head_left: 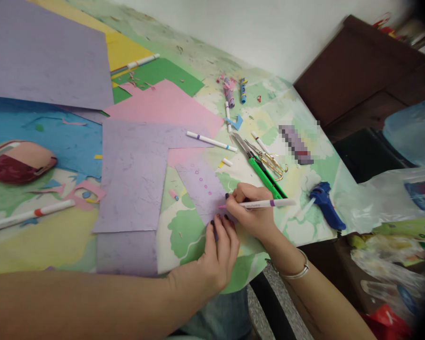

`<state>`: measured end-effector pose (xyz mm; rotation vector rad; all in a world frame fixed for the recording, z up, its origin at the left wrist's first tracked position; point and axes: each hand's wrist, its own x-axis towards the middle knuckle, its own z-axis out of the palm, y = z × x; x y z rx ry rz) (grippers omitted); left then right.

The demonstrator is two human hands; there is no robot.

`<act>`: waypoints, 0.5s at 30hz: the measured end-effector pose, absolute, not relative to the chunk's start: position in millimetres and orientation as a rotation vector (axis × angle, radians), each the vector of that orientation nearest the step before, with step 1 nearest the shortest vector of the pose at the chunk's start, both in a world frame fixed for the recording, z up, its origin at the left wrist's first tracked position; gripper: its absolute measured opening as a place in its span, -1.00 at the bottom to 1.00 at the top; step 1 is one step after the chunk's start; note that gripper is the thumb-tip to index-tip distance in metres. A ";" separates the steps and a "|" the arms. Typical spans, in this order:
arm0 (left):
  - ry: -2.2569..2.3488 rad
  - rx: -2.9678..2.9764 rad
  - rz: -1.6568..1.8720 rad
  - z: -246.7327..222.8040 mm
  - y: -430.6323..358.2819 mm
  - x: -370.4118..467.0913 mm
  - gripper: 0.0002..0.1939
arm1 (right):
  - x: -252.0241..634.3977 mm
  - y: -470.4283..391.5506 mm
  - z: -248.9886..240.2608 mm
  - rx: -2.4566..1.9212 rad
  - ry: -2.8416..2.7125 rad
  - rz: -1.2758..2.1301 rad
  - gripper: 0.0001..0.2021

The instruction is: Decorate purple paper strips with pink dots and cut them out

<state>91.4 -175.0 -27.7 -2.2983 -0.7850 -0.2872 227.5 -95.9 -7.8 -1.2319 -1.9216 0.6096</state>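
Note:
My right hand [252, 208] is closed round a white marker [264, 204] with a purple band, its pink tip at a small purple paper strip [201, 189]. A slanting row of several small pink-purple circles is drawn on that strip. The fingers of my left hand [217, 252] lie bent and spread a little over the strip's lower end, pressing it to the table. Larger purple paper pieces [131, 174] lie to the left, and a capped white marker [211, 141] rests above the strip.
Beyond my right hand lie a green cutter [267, 177], gold-handled scissors [269, 160] and a blue glue gun [326, 205]. Pink paper [163, 106], green paper [177, 78], a maroon case [21, 161] and another marker [30, 216] are further left. A dark cabinet [361, 71] stands behind.

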 end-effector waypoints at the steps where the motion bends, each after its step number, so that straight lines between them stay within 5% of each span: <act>1: -0.786 -2.301 -0.283 -27.5 -175.2 91.3 -0.54 | 227.5 -95.9 -7.7 -1.236 -1.921 0.604 -0.65; 15: -0.798 -2.279 -0.274 -27.0 -175.6 91.1 -0.53 | 226.6 -95.8 -7.4 -1.275 -1.905 0.605 -0.64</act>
